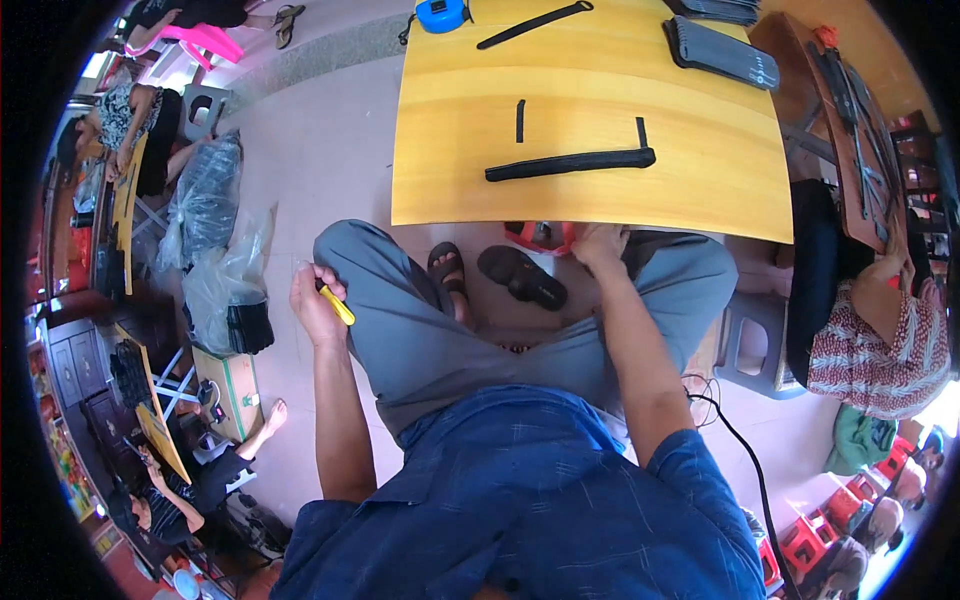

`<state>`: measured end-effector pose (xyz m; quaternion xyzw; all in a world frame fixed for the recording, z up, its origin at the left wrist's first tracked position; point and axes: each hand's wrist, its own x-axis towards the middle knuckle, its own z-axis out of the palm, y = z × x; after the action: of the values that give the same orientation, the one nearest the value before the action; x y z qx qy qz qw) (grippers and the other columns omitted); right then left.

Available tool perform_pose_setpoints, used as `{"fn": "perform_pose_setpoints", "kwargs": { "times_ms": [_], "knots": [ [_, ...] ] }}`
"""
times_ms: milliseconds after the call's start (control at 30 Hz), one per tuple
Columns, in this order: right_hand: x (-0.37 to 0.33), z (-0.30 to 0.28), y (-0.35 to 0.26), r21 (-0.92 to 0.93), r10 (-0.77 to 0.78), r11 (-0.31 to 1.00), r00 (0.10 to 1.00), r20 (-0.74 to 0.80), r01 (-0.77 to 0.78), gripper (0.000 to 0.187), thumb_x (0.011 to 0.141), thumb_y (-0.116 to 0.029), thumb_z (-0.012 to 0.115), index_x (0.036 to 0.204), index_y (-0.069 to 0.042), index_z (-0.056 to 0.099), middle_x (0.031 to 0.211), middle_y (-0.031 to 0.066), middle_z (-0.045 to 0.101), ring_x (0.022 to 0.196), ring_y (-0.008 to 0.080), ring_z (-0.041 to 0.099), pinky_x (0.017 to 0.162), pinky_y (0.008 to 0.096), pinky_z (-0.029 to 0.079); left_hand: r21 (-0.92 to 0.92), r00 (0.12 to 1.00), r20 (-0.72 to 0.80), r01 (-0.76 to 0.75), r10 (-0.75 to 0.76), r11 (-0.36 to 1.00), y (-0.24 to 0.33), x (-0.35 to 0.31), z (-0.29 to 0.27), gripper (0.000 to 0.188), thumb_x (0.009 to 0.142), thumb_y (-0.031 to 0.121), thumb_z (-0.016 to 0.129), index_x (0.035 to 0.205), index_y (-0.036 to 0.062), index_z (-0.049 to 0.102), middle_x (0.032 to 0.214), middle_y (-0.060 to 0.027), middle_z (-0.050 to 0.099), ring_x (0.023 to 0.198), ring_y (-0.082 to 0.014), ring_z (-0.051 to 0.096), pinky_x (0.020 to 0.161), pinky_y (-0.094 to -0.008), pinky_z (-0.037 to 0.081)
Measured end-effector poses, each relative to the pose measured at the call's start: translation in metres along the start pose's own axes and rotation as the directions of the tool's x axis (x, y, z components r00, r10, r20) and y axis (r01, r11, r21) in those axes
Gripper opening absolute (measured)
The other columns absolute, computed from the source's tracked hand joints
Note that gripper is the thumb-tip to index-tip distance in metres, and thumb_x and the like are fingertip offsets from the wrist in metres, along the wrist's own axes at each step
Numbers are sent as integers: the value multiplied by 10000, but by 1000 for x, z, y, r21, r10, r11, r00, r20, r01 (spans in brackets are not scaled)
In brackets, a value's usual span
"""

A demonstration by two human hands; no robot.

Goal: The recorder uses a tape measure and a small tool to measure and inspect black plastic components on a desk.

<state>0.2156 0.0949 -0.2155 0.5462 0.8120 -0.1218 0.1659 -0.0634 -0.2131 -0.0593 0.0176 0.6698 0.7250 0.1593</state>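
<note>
My left hand (318, 305) is closed around a small tool with a yellow and black handle (337, 303), held beside my left knee. Its working end is hidden in my fingers, so its exact kind does not show. My right hand (600, 247) reaches to the near edge of the yellow table (590, 205), next to a red plastic object (545, 240) under it; its fingertips are partly hidden. On the tabletop lie a long black padded strip (570, 163), two short black strips (520, 121) and a black strap (535, 24) with a hole near one end.
A blue tape measure (441, 14) and a stack of dark grey pouches (720, 55) sit toward the table's far side. Dark slippers (522, 278) lie below. Plastic-wrapped bundles (207, 200) and a green case (228, 395) stand left. A black cable (745, 445) runs right. Other people sit on both sides.
</note>
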Motion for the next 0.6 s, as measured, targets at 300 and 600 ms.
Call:
{"fn": "perform_pose_setpoints", "kwargs": {
  "times_ms": [300,600],
  "knots": [
    [55,29,9,232,-146,955,975,-166,183,525,989,-471,521,1408,-163,597,1448,161,573,1362,342,510,1113,510,394,30,999,-42,8,-7,1000,-1,5,-16,295,1074,268,495,837,96,535,707,-43,564,517,-121,490,471,-251,410],
    [32,-5,-2,180,-226,962,968,108,205,680,907,-598,607,1458,-206,546,1518,146,512,1412,345,461,1142,501,384,-2,1000,-30,3,-3,1000,-2,5,-17,291,1072,274,508,841,99,536,707,-44,558,521,-123,488,473,-247,408]
  ]
}}
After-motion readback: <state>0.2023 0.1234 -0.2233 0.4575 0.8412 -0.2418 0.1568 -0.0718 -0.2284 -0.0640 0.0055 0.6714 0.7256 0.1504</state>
